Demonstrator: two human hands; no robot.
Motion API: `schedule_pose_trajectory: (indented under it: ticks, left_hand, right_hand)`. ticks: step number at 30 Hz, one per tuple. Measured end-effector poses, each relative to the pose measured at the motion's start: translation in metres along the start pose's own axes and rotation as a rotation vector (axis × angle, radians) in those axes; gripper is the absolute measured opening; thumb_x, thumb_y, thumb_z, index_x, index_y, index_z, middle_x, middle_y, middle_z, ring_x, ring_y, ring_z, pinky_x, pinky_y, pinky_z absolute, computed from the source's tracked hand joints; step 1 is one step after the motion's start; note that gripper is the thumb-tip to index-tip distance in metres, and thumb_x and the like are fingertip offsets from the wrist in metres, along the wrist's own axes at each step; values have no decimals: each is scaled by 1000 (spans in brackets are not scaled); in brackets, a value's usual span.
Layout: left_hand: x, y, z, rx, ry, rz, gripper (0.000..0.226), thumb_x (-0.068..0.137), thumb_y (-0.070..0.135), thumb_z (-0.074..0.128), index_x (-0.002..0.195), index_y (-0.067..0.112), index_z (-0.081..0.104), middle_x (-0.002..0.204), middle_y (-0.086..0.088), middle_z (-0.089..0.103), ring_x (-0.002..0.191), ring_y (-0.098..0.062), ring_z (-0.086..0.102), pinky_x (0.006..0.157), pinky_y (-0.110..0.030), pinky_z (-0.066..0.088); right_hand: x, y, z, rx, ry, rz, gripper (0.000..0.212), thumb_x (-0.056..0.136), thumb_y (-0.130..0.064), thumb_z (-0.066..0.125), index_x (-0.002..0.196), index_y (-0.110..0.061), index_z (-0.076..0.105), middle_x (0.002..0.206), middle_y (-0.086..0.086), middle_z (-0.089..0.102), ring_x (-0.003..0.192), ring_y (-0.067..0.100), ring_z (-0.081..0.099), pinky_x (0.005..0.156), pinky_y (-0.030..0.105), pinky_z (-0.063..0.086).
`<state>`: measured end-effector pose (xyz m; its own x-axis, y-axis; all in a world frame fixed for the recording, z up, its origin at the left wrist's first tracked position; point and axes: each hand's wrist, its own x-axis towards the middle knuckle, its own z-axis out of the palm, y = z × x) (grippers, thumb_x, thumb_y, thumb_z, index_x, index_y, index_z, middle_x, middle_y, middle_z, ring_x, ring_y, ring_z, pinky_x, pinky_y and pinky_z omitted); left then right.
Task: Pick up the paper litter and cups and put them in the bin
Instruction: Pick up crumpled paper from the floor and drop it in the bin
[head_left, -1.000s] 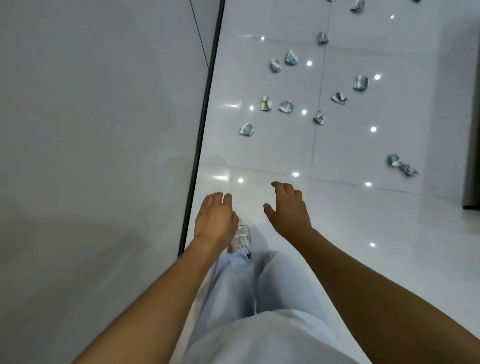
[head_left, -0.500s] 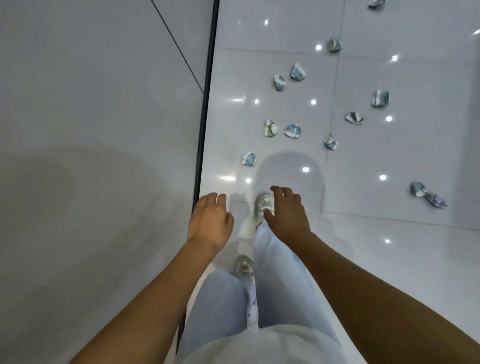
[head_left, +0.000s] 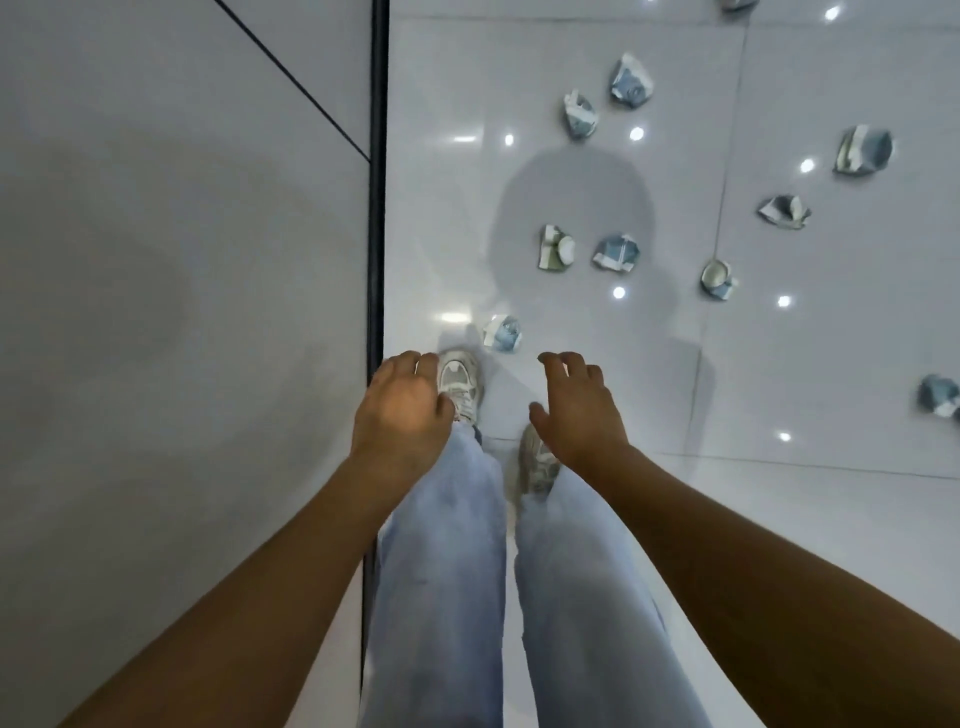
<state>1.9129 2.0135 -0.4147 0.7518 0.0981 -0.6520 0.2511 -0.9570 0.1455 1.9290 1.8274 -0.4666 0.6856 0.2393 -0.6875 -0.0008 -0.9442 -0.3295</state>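
Several crumpled blue-and-white paper cups lie scattered on the glossy white floor ahead. The nearest crumpled cup (head_left: 502, 333) lies just beyond my left shoe. Two more, a green-tinted cup (head_left: 556, 248) and a blue cup (head_left: 616, 253), sit side by side farther on, with others to the right, such as a squashed cup (head_left: 862, 150). My left hand (head_left: 402, 410) and my right hand (head_left: 579, 410) hang in front of me with relaxed fingers, holding nothing. No bin is in view.
A grey wall panel (head_left: 182, 312) with a black vertical strip (head_left: 378, 208) runs along my left side. My legs in light jeans and white shoes (head_left: 460, 382) stand close to it. Ceiling lights reflect off the floor tiles (head_left: 779, 519).
I have walked forward: the cups are now closer and lower in view, and the nearest one lies just past my front shoe. Both hands stay empty.
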Motion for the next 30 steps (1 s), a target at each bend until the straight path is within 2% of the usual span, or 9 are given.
schedule_pose_trajectory:
  ticks: [3, 11, 15, 18, 20, 22, 25, 28, 30]
  left_hand:
    - [53, -20, 35, 13, 2, 39, 42, 93, 21, 48, 131, 3, 50, 128, -15, 54, 123, -30, 46, 103, -35, 37]
    - [181, -70, 127, 2, -23, 67, 44, 96, 23, 46, 138, 7, 42, 137, -9, 46, 129, -23, 38, 104, -33, 35]
    - [234, -82, 164, -11, -17, 97, 45, 96, 21, 44, 139, 7, 40, 140, -8, 43, 131, -23, 35, 104, -31, 33]
    - [265, -83, 184, -14, -9, 148, 47, 96, 21, 44, 142, 9, 37, 143, -7, 41, 133, -21, 33, 106, -29, 32]
    - [280, -81, 193, -2, 3, 203, 48, 96, 20, 44, 142, 9, 36, 143, -7, 41, 133, -20, 34, 107, -27, 30]
    - [292, -77, 195, 4, 9, 240, 49, 95, 18, 45, 142, 9, 36, 143, -8, 41, 132, -21, 34, 108, -26, 28]
    - [308, -67, 191, -3, -3, 303, 50, 94, 18, 47, 142, 10, 35, 143, -8, 41, 132, -21, 35, 109, -28, 30]
    - [321, -53, 183, -15, -12, 372, 55, 94, 20, 51, 145, 13, 30, 146, -4, 38, 134, -19, 34, 109, -28, 30]
    - [330, -43, 176, -26, 8, 403, 59, 93, 20, 54, 146, 15, 29, 147, -3, 38, 134, -18, 35, 107, -25, 31]
  right_hand:
    - [55, 11, 35, 3, -11, 13, 55, 93, -24, 55, 143, -14, 33, 146, 11, 36, 126, 30, 41, 99, 35, 41]
    - [192, 32, 143, -90, 11, -83, 56, 90, -20, 57, 141, -13, 35, 148, 13, 32, 126, 32, 39, 99, 37, 41]
    - [247, 43, 190, -239, 10, -136, 60, 83, -13, 66, 137, -11, 41, 150, 18, 31, 135, 40, 32, 105, 44, 41]
    - [274, 55, 210, -297, 45, -211, 61, 69, -13, 82, 123, -6, 56, 128, 20, 54, 112, 37, 54, 85, 39, 53]
    - [284, 62, 214, -257, 82, -256, 57, 66, -11, 85, 116, -2, 60, 115, 18, 59, 98, 32, 59, 72, 34, 56]
    - [290, 63, 209, -164, 115, -268, 45, 73, -3, 76, 115, 0, 59, 112, 17, 58, 94, 31, 58, 68, 34, 57]
    - [303, 62, 192, 64, 154, -223, 44, 86, -2, 59, 129, -4, 50, 125, 14, 51, 106, 28, 54, 82, 30, 49]
    - [317, 58, 164, 253, 206, -232, 53, 87, -10, 64, 137, -7, 43, 131, 11, 47, 109, 24, 54, 84, 17, 37]
    - [326, 55, 146, 303, 214, -264, 63, 86, -13, 67, 141, -7, 37, 135, 11, 44, 115, 23, 52, 86, 17, 37]
